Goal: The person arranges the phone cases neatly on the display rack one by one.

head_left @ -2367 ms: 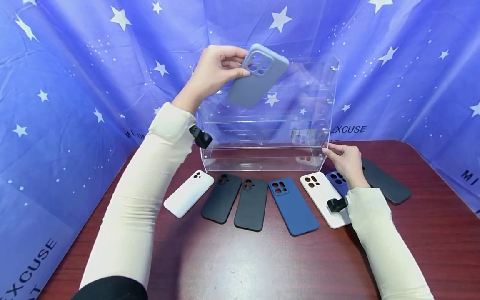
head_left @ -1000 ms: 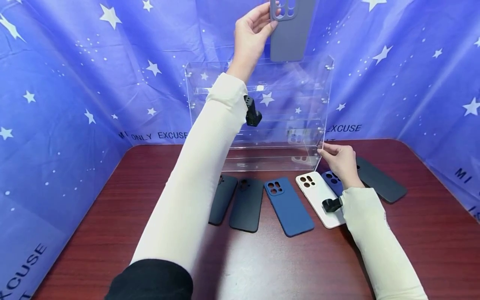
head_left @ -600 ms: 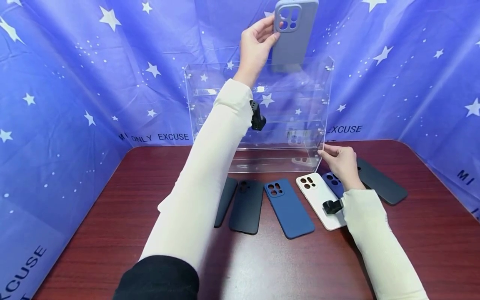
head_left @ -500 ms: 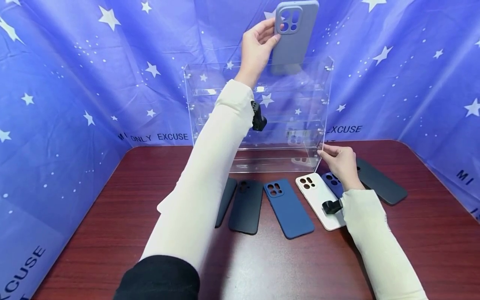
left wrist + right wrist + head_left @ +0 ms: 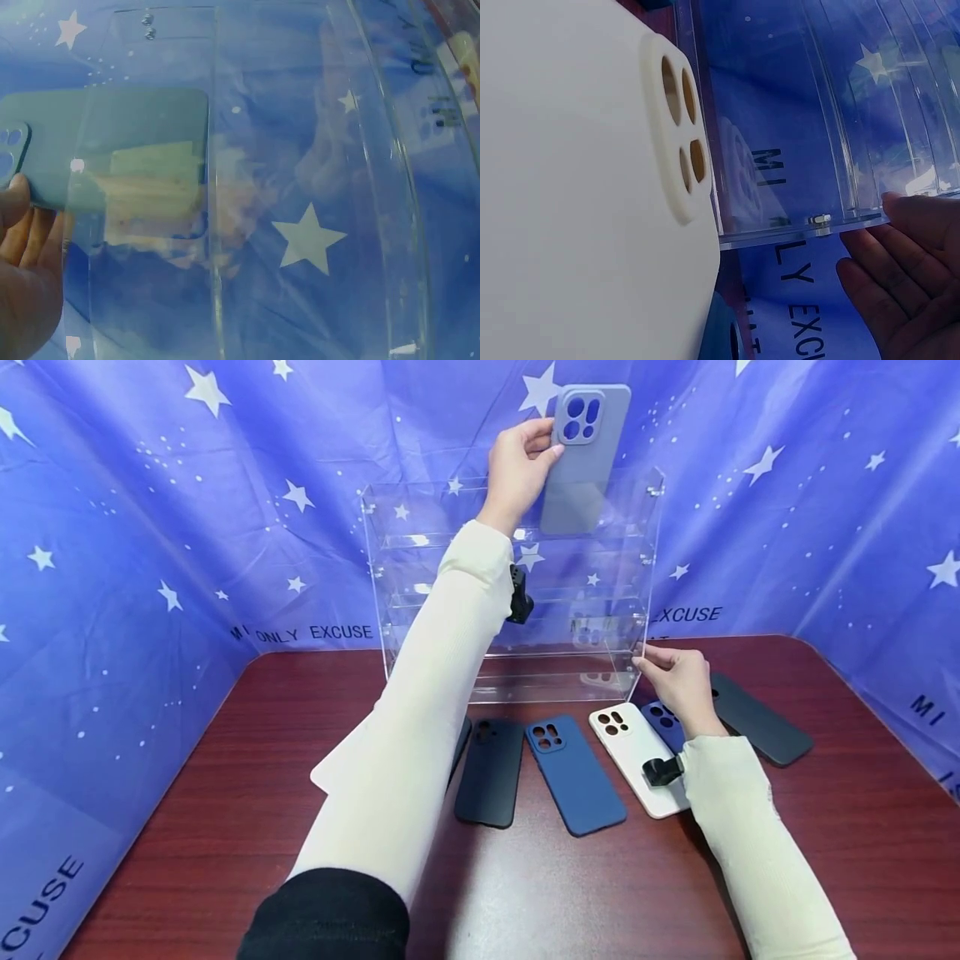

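My left hand (image 5: 517, 472) pinches a grey-blue phone case (image 5: 592, 460) by its left edge, near the camera cutout. The case stands almost upright at the top of a clear acrylic display rack (image 5: 654, 560). Its lower part shows through the clear plastic. In the left wrist view the case (image 5: 67, 142) is seen through the clear sheet, with the thumb on its edge. My right hand (image 5: 681, 685) holds the rack's right side edge low down, between thumb and fingers. The right wrist view shows the thumb inside that side wall and the other fingers outside it.
On the brown table (image 5: 555, 893) before the rack lie a black case (image 5: 491, 777), a blue case (image 5: 577, 777) and a white case (image 5: 633, 760). A dark blue case (image 5: 663, 720) and a dark grey case (image 5: 765, 727) lie by my right hand. My left sleeve covers another dark case.
My left hand has carried the grey-blue case up and right from in front of the rack, straightened it, then lowered it at the rack's top. My right hand keeps its hold.
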The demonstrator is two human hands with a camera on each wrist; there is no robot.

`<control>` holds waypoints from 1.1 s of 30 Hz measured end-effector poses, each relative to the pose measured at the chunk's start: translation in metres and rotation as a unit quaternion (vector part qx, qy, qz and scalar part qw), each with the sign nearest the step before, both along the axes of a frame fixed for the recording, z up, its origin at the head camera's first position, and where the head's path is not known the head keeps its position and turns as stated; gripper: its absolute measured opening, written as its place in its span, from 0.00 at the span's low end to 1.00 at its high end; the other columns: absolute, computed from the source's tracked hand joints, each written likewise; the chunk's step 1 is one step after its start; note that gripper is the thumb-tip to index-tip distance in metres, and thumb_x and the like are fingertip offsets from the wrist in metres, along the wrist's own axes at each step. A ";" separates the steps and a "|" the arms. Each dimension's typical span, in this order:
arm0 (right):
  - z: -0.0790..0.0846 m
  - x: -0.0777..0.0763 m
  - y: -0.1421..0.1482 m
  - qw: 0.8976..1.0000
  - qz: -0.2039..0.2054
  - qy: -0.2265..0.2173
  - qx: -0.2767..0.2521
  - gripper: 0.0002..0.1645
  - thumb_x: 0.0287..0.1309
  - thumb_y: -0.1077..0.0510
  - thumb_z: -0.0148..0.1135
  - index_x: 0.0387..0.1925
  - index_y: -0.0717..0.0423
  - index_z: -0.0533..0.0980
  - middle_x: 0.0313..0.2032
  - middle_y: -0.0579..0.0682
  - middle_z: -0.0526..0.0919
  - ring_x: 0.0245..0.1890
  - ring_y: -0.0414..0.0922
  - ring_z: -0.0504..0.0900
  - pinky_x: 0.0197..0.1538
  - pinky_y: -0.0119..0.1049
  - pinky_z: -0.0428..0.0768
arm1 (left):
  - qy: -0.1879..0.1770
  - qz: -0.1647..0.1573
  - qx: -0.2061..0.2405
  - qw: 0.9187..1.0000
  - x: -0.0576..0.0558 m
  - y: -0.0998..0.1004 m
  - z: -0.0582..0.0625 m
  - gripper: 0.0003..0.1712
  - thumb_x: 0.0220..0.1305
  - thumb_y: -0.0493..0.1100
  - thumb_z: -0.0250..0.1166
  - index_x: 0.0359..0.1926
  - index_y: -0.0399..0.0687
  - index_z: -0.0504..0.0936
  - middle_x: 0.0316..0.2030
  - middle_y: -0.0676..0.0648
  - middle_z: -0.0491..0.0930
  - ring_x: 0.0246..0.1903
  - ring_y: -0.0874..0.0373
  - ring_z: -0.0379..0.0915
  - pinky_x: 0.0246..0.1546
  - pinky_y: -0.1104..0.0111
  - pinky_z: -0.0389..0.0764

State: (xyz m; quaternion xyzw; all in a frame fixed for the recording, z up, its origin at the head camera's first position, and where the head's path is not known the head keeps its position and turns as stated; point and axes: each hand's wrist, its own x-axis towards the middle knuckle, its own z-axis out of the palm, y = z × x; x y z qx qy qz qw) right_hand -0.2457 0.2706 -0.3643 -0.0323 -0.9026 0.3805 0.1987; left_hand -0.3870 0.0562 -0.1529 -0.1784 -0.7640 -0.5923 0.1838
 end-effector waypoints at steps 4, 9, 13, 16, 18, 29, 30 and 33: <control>0.001 0.000 -0.001 1.000 0.002 0.002 -0.002 0.19 0.60 0.54 0.62 0.50 0.59 0.79 0.42 0.59 0.84 0.46 0.52 0.80 0.33 0.24 0.68 | -0.006 0.043 -0.065 0.997 0.000 0.001 0.004 0.17 0.61 0.38 0.65 0.52 0.45 0.81 0.45 0.50 0.84 0.42 0.67 0.80 0.44 0.87 0.72; 0.001 0.000 -0.003 1.000 0.000 -0.001 0.003 0.20 0.60 0.53 0.62 0.51 0.59 0.78 0.41 0.60 0.84 0.45 0.53 0.81 0.34 0.27 0.70 | -0.018 0.119 -0.154 0.981 0.002 0.001 0.006 0.13 0.64 0.44 0.62 0.49 0.54 0.84 0.42 0.57 0.85 0.43 0.70 0.78 0.46 0.85 0.70; 0.001 -0.001 -0.004 1.000 -0.004 0.003 0.007 0.20 0.60 0.54 0.62 0.51 0.60 0.78 0.41 0.59 0.84 0.43 0.53 0.82 0.33 0.25 0.70 | -0.042 0.176 -0.210 0.961 0.005 0.003 0.007 0.12 0.65 0.46 0.60 0.47 0.61 0.85 0.40 0.61 0.85 0.46 0.66 0.76 0.50 0.78 0.71; 0.000 -0.001 -0.005 1.000 -0.001 0.006 0.009 0.20 0.60 0.54 0.62 0.51 0.60 0.79 0.41 0.59 0.84 0.41 0.51 0.81 0.30 0.23 0.69 | -0.058 0.194 -0.223 0.954 0.007 0.003 0.006 0.11 0.65 0.45 0.60 0.45 0.62 0.85 0.39 0.60 0.84 0.47 0.63 0.76 0.51 0.75 0.72; 0.000 -0.002 -0.006 1.000 0.000 0.007 0.012 0.19 0.60 0.54 0.62 0.50 0.59 0.79 0.40 0.58 0.84 0.40 0.49 0.81 0.29 0.23 0.68 | -0.049 0.199 -0.229 0.951 0.009 0.002 0.006 0.08 0.65 0.45 0.59 0.39 0.56 0.85 0.37 0.55 0.83 0.47 0.59 0.76 0.50 0.72 0.73; 0.003 0.000 -0.003 1.000 -0.001 -0.001 0.004 0.20 0.60 0.54 0.62 0.51 0.60 0.78 0.41 0.59 0.84 0.43 0.53 0.82 0.32 0.21 0.69 | 0.026 0.092 -0.147 0.985 0.027 -0.044 0.004 0.28 0.62 0.43 0.64 0.63 0.48 0.71 0.56 0.53 0.77 0.54 0.65 0.73 0.55 0.85 0.65; 0.003 0.000 -0.002 1.000 -0.002 -0.003 0.003 0.20 0.60 0.53 0.62 0.51 0.60 0.78 0.42 0.59 0.84 0.44 0.53 0.82 0.32 0.21 0.69 | 0.018 0.072 -0.135 0.988 0.031 -0.050 0.002 0.28 0.62 0.43 0.64 0.63 0.47 0.70 0.56 0.52 0.77 0.54 0.63 0.73 0.55 0.85 0.66; 0.002 0.001 0.000 1.000 -0.004 -0.008 0.004 0.21 0.60 0.53 0.62 0.52 0.60 0.78 0.42 0.59 0.84 0.45 0.53 0.81 0.33 0.22 0.70 | -0.002 0.027 -0.109 0.994 0.044 -0.069 -0.006 0.29 0.61 0.41 0.65 0.64 0.46 0.69 0.58 0.50 0.75 0.56 0.61 0.73 0.55 0.82 0.69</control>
